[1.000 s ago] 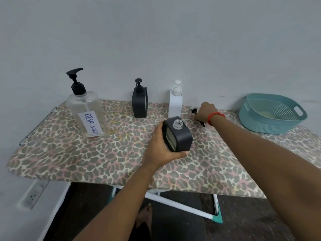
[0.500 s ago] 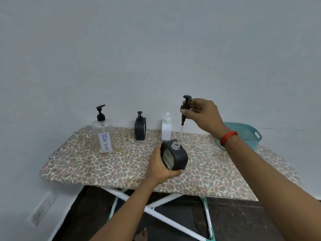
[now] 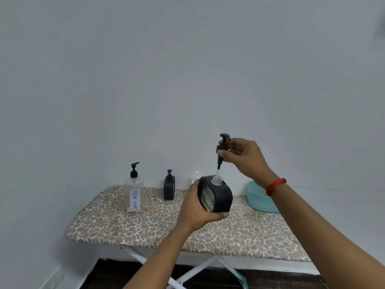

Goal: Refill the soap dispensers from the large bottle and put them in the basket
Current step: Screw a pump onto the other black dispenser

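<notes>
My left hand (image 3: 195, 207) grips a black square soap dispenser (image 3: 218, 196) with a clear window, held above the board and tilted. My right hand (image 3: 241, 156) pinches its black pump head (image 3: 221, 150) just above; the pump's clear tube dips into the dispenser's open neck. The large clear bottle (image 3: 133, 197), labelled DISH SOAP, stands upright at the left with its black pump on. A second black dispenser (image 3: 169, 187) stands beside it. A white dispenser (image 3: 195, 177) shows only its top behind my left hand. The teal basket (image 3: 258, 202) sits at the right, partly behind my right wrist.
Everything stands on an ironing board (image 3: 158, 228) with a leopard-print cover and white legs, pushed against a plain grey wall. A wall socket (image 3: 54, 281) shows low at the left. The floor below is dark.
My right hand lifted the pump head off the board and brought it over the dispenser; its tube now enters the neck. My left hand raised the dispenser. The camera tilted upward.
</notes>
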Tool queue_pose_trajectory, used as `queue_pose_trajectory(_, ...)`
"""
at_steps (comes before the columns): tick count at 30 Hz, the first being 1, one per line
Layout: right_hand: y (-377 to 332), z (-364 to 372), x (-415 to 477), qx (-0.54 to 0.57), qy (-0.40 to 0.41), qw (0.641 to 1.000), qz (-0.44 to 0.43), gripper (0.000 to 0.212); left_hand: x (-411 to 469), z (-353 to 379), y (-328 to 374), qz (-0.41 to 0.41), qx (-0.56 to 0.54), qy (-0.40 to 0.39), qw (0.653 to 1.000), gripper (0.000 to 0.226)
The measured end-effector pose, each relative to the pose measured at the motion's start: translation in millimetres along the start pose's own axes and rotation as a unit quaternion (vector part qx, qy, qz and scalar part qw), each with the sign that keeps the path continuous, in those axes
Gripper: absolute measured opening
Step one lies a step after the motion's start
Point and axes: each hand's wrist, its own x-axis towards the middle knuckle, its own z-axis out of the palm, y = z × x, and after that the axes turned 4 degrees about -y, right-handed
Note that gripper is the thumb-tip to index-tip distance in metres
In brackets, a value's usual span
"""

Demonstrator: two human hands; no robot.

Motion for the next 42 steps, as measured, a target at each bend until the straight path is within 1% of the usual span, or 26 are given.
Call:
queue_pose_trajectory(4, -0.3, 3.9, -19.0, -0.058, -0.017, 0.998, 0.006, 0.019, 1.4, -8.2, 25.4, 0.017, -0.02, 0.014, 1.0, 0.105)
queue_pose_trajectory(8, -3.2, 6.7, -30.9, -0.049, -0.015, 0.999, 0.018, 0.022, 4.6, -19.4, 48.5, 0.035, -0.025, 0.031, 0.999, 0.094)
queue_pose_trajectory(13, -11.4, 9.6, -35.6, -0.012, 0.021, 1.0, 0.013, 0.026, 6.2, -25.4, 66.5, 0.047, -0.034, 0.048, 0.997, 0.089)
queue_pose_trajectory(17, -17.6, 15.0, -35.5, 0.007, 0.06, 0.998, 0.014, 0.032, 6.7, -24.2, 72.9, 0.061, -0.032, 0.062, 0.996, 0.093)
queue_pose_trajectory(19, -22.0, 20.2, -33.9, 0.003, 0.089, 0.996, 0.019, 0.038, 6.1, -23.4, 77.5, 0.065, -0.023, 0.061, 0.996, 0.098)
queue_pose_trajectory(21, -27.1, 24.5, -31.3, -0.016, 0.101, 0.994, 0.036, 0.048, 5.1, -22.7, 82.7, 0.067, -0.017, 0.054, 0.996, 0.1)
queue_pose_trajectory(23, -30.2, 25.0, -30.1, -0.02, 0.09, 0.995, 0.046, 0.057, 4.4, -23.3, 86.3, 0.066, -0.018, 0.049, 0.996, 0.099)
queue_pose_trajectory(25, -31.0, 20.4, -31.6, 0.0, 0.056, 0.997, 0.046, 0.061, 3.4, -26.9, 88.9, 0.066, -0.02, 0.045, 0.997, 0.097)
queue_pose_trajectory(27, -29.4, 10.5, -34.4, 0.061, 0.002, 0.997, 0.038, 0.054, 3.0, -32.6, 90.0, 0.059, -0.032, 0.038, 0.997, 0.094)
queue_pose_trajectory(29, -26.4, 0.4, -36.7, 0.121, -0.041, 0.991, 0.032, 0.037, 3.2, -37.8, 90.2, 0.051, -0.042, 0.032, 0.997, 0.091)
queue_pose_trajectory(30, -24.6, -3.5, -37.8, 0.134, -0.05, 0.989, 0.027, 0.032, 3.2, -39.6, 90.5, 0.047, -0.042, 0.029, 0.998, 0.09)
queue_pose_trajectory(31, -23.5, -6.1, -38.6, 0.138, -0.051, 0.989, 0.023, 0.03, 3.2, -40.4, 90.7, 0.047, -0.04, 0.026, 0.998, 0.091)
queue_pose_trajectory(35, -28.9, -1.7, -39.0, 0.141, -0.025, 0.99, 0.012, 0.041, 2.5, -34.8, 91.1, 0.053, -0.051, 0.026, 0.997, 0.092)
queue_pose_trajectory(40, -38.8, 20.7, -31.9, 0.022, 0.075, 0.997, 0.029, 0.054, 3.6, -26.8, 95.0, 0.047, -0.05, 0.041, 0.997, 0.091)
queue_pose_trajectory(42, -41.5, 25.0, -31.0, 0.006, 0.094, 0.995, 0.038, 0.059, 3.7, -27.2, 95.4, 0.041, -0.052, 0.039, 0.997, 0.091)
